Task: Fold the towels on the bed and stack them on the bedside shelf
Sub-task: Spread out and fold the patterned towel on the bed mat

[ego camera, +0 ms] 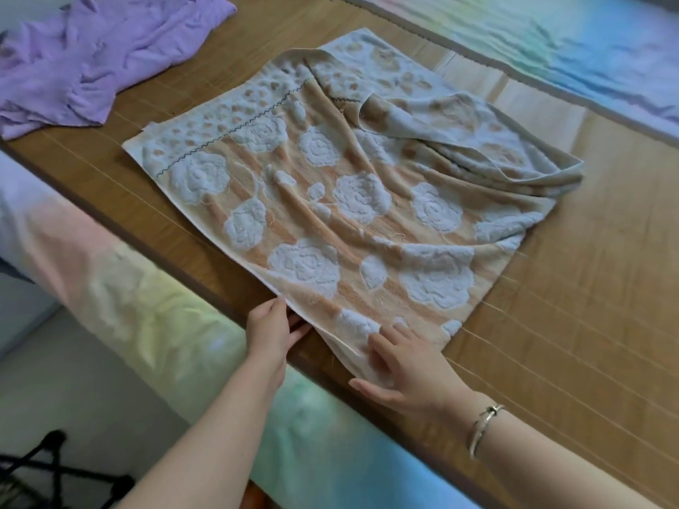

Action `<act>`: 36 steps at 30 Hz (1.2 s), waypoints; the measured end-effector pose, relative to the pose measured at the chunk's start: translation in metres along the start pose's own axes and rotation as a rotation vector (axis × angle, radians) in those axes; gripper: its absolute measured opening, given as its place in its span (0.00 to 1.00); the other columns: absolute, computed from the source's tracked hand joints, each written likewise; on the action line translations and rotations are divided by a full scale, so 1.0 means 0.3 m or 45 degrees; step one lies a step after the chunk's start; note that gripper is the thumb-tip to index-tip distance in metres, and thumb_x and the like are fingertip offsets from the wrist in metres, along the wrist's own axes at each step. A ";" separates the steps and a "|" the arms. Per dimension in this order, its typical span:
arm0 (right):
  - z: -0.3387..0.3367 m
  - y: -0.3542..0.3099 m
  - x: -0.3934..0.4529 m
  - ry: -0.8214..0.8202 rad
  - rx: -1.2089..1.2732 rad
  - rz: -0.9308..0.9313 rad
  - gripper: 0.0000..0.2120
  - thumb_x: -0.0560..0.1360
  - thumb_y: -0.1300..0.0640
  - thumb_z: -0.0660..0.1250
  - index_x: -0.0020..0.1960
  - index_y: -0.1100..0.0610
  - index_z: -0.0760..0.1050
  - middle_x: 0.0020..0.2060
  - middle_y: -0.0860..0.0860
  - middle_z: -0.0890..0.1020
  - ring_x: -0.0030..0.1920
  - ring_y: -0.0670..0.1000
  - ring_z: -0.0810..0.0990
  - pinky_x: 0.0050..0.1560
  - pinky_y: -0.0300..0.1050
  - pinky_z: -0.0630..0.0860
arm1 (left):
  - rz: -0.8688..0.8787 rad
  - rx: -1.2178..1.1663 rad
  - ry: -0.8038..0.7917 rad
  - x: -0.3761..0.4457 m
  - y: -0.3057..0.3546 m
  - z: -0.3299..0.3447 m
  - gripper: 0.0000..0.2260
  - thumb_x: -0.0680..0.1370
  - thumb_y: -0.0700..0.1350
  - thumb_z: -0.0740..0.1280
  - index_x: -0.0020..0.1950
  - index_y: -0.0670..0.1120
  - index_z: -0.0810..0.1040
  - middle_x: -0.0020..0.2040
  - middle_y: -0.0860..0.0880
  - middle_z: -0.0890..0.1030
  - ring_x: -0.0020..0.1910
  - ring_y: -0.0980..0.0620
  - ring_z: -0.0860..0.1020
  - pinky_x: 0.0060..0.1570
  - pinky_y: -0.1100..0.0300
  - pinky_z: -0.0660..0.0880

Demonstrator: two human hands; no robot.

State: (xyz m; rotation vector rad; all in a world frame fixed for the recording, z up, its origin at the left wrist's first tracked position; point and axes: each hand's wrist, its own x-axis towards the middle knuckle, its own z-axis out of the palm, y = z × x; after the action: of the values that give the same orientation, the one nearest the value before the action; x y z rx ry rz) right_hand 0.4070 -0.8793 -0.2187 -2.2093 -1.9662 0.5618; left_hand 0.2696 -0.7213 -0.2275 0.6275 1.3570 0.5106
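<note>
A beige towel with raised white rose patterns lies spread on the bamboo mat of the bed, its far right part folded loosely back over itself. My left hand is at the towel's near left edge, thumb on top and fingers slipped under the cloth, pinching it. My right hand rests flat on the near corner of the towel with fingers spread. A crumpled purple towel lies at the far left of the mat.
The mat's dark border runs along the bed's near side, above a pastel rainbow sheet. The same sheet shows past the mat at the far right. A black metal frame stands on the floor at lower left.
</note>
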 end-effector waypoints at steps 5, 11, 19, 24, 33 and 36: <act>0.031 -0.063 -0.030 -0.136 -0.050 0.112 0.07 0.71 0.51 0.60 0.47 0.53 0.70 0.43 0.48 0.76 0.43 0.54 0.75 0.42 0.45 0.70 | 0.019 0.047 -0.063 -0.046 -0.034 -0.048 0.14 0.81 0.34 0.54 0.58 0.39 0.77 0.55 0.41 0.81 0.53 0.45 0.80 0.48 0.50 0.78; -0.038 -0.125 -0.070 0.253 0.194 0.438 0.09 0.75 0.57 0.62 0.41 0.54 0.61 0.35 0.48 0.72 0.33 0.52 0.70 0.32 0.48 0.68 | -0.007 0.322 -0.305 -0.165 -0.117 -0.019 0.12 0.80 0.34 0.56 0.54 0.46 0.76 0.48 0.46 0.82 0.44 0.51 0.82 0.44 0.56 0.78; -0.024 -0.128 -0.130 0.285 0.250 0.373 0.16 0.63 0.67 0.64 0.38 0.51 0.59 0.37 0.46 0.66 0.36 0.50 0.63 0.29 0.40 0.60 | -0.157 0.497 -0.584 -0.307 -0.239 -0.008 0.10 0.81 0.38 0.59 0.52 0.42 0.80 0.45 0.44 0.84 0.41 0.52 0.82 0.46 0.62 0.78; 0.048 -0.114 -0.149 0.058 0.191 0.212 0.09 0.63 0.60 0.61 0.40 0.52 0.63 0.40 0.48 0.66 0.41 0.51 0.64 0.41 0.46 0.67 | -0.202 0.659 -0.565 -0.324 -0.252 -0.029 0.10 0.79 0.36 0.58 0.47 0.43 0.79 0.42 0.45 0.82 0.37 0.51 0.79 0.34 0.67 0.72; -0.020 -0.035 -0.126 0.229 0.482 0.640 0.09 0.72 0.62 0.61 0.50 0.52 0.72 0.49 0.47 0.72 0.50 0.47 0.72 0.51 0.45 0.74 | -0.300 0.529 -0.352 -0.300 -0.239 -0.022 0.07 0.78 0.44 0.65 0.49 0.43 0.69 0.41 0.44 0.83 0.35 0.50 0.81 0.40 0.60 0.77; -0.041 0.060 -0.113 0.091 0.024 0.625 0.26 0.72 0.67 0.59 0.67 0.50 0.63 0.67 0.50 0.65 0.67 0.52 0.64 0.66 0.47 0.66 | -0.262 0.504 -0.307 -0.281 -0.248 0.005 0.11 0.76 0.44 0.70 0.53 0.40 0.72 0.47 0.42 0.84 0.35 0.51 0.83 0.39 0.60 0.79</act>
State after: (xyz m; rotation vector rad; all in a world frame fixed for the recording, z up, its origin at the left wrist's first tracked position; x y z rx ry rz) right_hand 0.4253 -0.9133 -0.2071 -2.6647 -1.3714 0.5389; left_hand 0.2568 -0.8327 -0.2162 0.8310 1.2816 -0.0057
